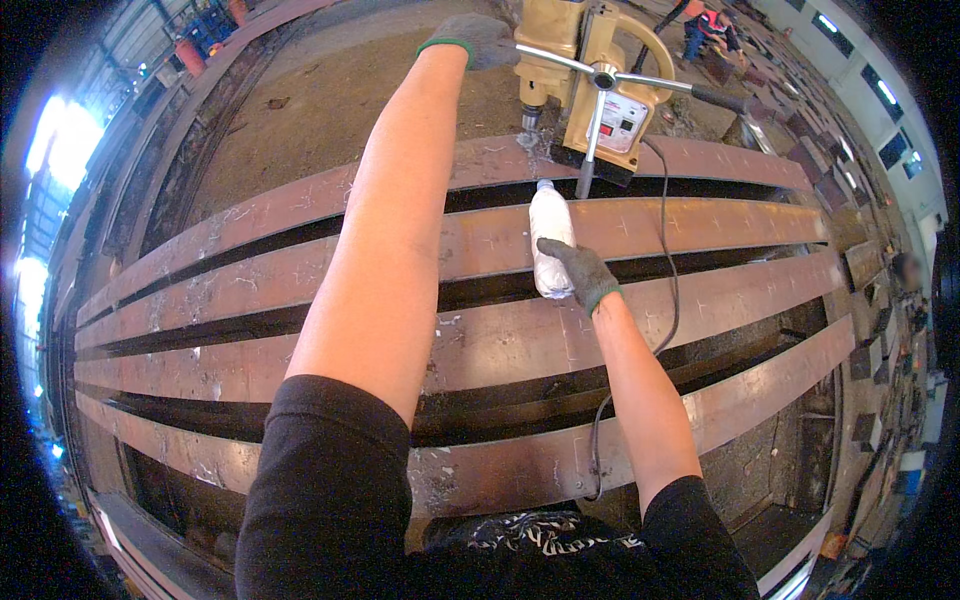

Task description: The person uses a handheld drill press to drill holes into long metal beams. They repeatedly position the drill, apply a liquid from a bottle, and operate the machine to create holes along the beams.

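Note:
A beige magnetic drill (pixel 578 110) stands on the farthest steel beam (pixel 700 160), its chuck (pixel 530 117) over the metal with pale shavings and wet marks beneath. My left hand (pixel 474 42), in a grey glove with a green cuff, is closed round the end of one spoke of the drill's feed handle (pixel 550 58). The grip under those fingers is hidden. In my right hand (pixel 582 268), gloved alike, a plastic bottle of whitish liquid (pixel 551 222) is held nearly upright, its narrow cap pointing toward the chuck. The bottle is just short of the drill's base.
Several long steel beams (pixel 500 345) lie side by side with dark gaps between them. A black cable (pixel 675 290) runs from the drill across them toward me. Far right, another person (pixel 710 32) crouches near rows of metal blocks (pixel 810 125). Orange cylinders (pixel 190 57) stand far left.

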The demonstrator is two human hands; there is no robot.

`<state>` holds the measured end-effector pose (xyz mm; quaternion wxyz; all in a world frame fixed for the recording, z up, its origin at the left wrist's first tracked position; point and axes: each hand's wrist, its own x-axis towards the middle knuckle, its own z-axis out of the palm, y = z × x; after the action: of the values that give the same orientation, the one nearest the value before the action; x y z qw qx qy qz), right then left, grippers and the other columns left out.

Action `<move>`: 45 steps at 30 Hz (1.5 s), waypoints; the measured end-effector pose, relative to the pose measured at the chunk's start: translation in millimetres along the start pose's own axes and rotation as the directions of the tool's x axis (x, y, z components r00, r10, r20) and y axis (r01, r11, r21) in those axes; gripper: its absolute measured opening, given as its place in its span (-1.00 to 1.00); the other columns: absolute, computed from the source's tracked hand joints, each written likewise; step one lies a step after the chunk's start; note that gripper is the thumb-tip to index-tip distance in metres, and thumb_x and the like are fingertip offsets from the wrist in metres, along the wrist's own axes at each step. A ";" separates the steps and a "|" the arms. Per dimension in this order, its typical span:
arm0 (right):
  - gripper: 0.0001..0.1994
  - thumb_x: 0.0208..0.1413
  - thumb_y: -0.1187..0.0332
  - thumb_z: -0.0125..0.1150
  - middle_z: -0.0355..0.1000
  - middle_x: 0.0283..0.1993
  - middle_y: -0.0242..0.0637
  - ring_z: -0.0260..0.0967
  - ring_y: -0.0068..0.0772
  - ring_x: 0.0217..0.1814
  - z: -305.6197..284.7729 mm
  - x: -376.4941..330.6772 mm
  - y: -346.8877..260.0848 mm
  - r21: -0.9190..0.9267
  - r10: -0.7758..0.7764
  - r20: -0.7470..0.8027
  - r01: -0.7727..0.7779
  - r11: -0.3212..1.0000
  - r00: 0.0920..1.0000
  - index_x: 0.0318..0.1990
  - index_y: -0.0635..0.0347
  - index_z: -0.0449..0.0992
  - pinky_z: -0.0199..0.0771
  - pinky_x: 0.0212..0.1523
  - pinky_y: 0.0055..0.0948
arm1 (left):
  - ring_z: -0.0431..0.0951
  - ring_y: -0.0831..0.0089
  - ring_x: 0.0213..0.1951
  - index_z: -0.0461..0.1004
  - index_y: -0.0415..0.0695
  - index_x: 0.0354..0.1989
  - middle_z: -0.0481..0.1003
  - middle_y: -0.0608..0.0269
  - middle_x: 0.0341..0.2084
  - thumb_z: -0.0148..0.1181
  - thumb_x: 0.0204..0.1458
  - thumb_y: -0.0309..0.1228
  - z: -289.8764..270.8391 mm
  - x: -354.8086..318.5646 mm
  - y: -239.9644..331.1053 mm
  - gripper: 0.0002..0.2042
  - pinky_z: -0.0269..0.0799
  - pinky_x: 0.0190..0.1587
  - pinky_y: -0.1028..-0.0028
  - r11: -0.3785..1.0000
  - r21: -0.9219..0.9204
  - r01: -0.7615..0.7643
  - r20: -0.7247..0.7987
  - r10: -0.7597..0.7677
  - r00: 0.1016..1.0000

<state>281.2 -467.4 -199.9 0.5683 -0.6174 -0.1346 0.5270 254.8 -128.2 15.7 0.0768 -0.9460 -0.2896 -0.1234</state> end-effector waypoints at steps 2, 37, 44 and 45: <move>-0.43 0.04 0.12 0.50 0.61 -0.12 -0.20 0.60 -0.28 -0.25 -3.2 1.0 -1.0 0.033 -0.012 0.021 0.011 0.999 1.000 0.07 0.39 0.54 0.61 -0.24 -0.26 | 0.55 0.01 0.17 0.60 0.11 0.15 0.57 0.11 0.15 0.11 0.12 0.13 -3.1 -0.4 2.6 -0.47 0.44 0.25 0.03 1.000 -0.020 -0.020 0.024 0.020 1.000; -0.42 0.01 0.04 0.51 0.62 -0.15 -0.22 0.60 -0.33 -0.26 -4.4 -3.8 -6.4 -0.083 -0.042 -0.021 0.040 0.996 0.999 0.02 0.36 0.58 0.61 -0.20 -0.34 | 0.54 0.03 0.18 0.61 0.12 0.16 0.55 0.13 0.18 0.13 0.16 0.11 2.8 -3.2 -0.1 -0.50 0.43 0.26 0.04 0.999 -0.043 -0.024 0.020 0.025 0.999; -0.46 0.00 0.05 0.52 0.63 -0.16 -0.19 0.61 -0.33 -0.26 -9.1 6.0 1.4 -0.105 -0.035 -0.040 0.030 0.994 0.999 -0.03 0.36 0.61 0.62 -0.21 -0.34 | 0.53 0.00 0.19 0.57 0.11 0.21 0.54 0.13 0.20 0.07 0.20 0.16 28.7 22.5 -22.7 -0.45 0.42 0.27 0.02 0.993 0.007 -0.120 0.028 0.120 0.992; -0.45 0.00 0.05 0.52 0.63 -0.16 -0.19 0.61 -0.33 -0.26 -9.2 7.7 2.1 -0.125 -0.028 -0.046 0.022 0.992 0.999 -0.03 0.36 0.61 0.62 -0.21 -0.34 | 0.53 -0.01 0.19 0.56 0.10 0.21 0.53 0.13 0.21 0.06 0.20 0.17 32.7 24.6 -26.7 -0.45 0.42 0.28 0.02 0.991 0.007 -0.137 0.011 0.137 0.990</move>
<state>290.9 -467.3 -207.3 0.5385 -0.6620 -0.1614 0.4957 265.5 -86.2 -6.8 0.0871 -0.9641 -0.2247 -0.1118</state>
